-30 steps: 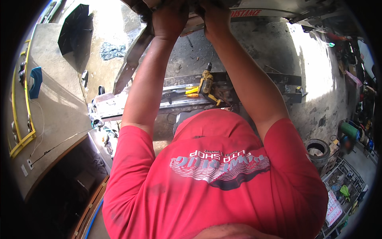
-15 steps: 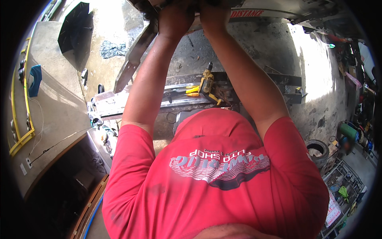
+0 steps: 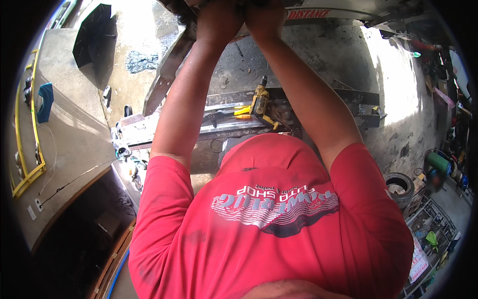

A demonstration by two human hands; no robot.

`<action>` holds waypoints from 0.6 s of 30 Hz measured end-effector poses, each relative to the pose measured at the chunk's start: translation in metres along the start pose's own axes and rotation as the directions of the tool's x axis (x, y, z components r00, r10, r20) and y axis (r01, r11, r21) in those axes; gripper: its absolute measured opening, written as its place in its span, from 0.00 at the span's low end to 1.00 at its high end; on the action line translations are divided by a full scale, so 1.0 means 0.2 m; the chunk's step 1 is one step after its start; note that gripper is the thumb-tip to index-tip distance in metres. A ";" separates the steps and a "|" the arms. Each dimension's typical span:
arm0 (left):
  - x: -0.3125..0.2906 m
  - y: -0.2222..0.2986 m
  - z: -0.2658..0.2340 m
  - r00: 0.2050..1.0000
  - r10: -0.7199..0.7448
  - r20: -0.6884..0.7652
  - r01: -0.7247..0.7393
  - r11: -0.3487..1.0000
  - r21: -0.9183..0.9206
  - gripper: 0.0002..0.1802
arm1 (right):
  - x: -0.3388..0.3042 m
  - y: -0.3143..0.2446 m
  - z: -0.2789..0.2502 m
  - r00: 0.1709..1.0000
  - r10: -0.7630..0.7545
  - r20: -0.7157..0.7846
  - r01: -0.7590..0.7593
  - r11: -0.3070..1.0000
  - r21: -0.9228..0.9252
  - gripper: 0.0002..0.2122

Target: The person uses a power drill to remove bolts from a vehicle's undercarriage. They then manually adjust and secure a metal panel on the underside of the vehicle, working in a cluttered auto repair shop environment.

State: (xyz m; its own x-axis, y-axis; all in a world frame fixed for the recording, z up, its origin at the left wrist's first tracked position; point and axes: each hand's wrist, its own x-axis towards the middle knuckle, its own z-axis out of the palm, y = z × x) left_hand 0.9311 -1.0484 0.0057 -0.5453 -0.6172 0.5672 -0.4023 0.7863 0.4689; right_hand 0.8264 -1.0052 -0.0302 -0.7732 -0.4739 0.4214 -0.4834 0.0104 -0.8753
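Observation:
Both my arms stretch forward to the top edge of the head view. My left hand and my right hand are close together at dark parts beneath a light-coloured vehicle panel with red lettering. The fingers of both hands are cut off or lost in shadow, so what they touch is hidden. Beside my left forearm a bent grey metal bar slants down from the vehicle. Between my forearms, below the hands, a yellow and black power drill lies on long metal beams, next to yellow-handled tools.
A black umbrella and crumpled bluish plastic lie at far left. A yellow frame stands along the left side. To the right are a tire, a green cylinder and a metal rack with clutter.
Both hands have shifted very slightly left, at the same dark parts. The drill and tools lie where they were.

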 end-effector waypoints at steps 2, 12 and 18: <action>0.00 0.00 0.00 1.000 0.001 0.015 -0.001 1.000 0.002 0.18 | 0.00 0.00 0.00 1.000 0.006 0.008 -0.007 1.000 0.018 0.07; 0.00 0.02 -0.01 1.000 -0.025 0.012 0.026 0.999 -0.021 0.20 | 0.02 0.07 0.02 0.997 -0.008 0.071 0.018 0.989 -0.145 0.14; 0.00 0.03 -0.01 0.997 -0.067 0.039 0.069 0.996 -0.052 0.17 | 0.06 0.17 0.08 0.979 0.107 0.174 -0.086 0.988 -0.128 0.17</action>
State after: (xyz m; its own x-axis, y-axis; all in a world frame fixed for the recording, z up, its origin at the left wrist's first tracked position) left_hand 0.9305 -1.0441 0.0106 -0.5450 -0.6671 0.5079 -0.4001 0.7393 0.5417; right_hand 0.8084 -1.0248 -0.0590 -0.7375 -0.6157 0.2775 -0.4638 0.1632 -0.8708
